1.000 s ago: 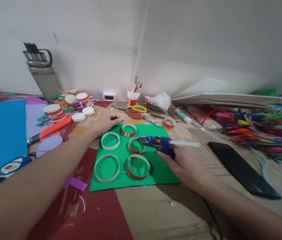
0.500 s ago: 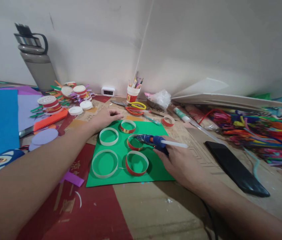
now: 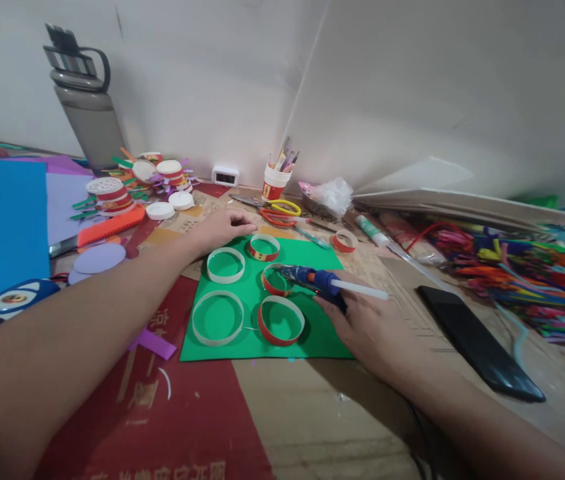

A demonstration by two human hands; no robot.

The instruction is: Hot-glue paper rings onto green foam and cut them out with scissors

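Observation:
A green sheet (image 3: 247, 313) lies on the cardboard, with several short paper-cup rings standing on it. Two white rings are at its left, including a large one (image 3: 218, 319); red-sided rings, among them the near one (image 3: 281, 321), stand to the right. My right hand (image 3: 367, 320) grips a blue hot glue gun (image 3: 319, 279), a white glue stick jutting from its back. Its nozzle is at the rim of the middle red ring (image 3: 276, 280); whether they touch I cannot tell. My left hand (image 3: 226, 228) rests at the sheet's far left corner, fingers loosely stretched, holding nothing visible.
A black phone (image 3: 479, 343) lies right of my right hand, near bundled pipe cleaners (image 3: 552, 280). Scissors (image 3: 282, 208), a cup of pencils (image 3: 277, 180) and a loose red ring (image 3: 344, 241) are behind the sheet. Cup crafts (image 3: 109, 193) and a bottle (image 3: 87, 113) stand left.
The whole view has shifted, so things appear a little further right and mostly higher. Against the sheet, both hands and the glue gun have hardly moved.

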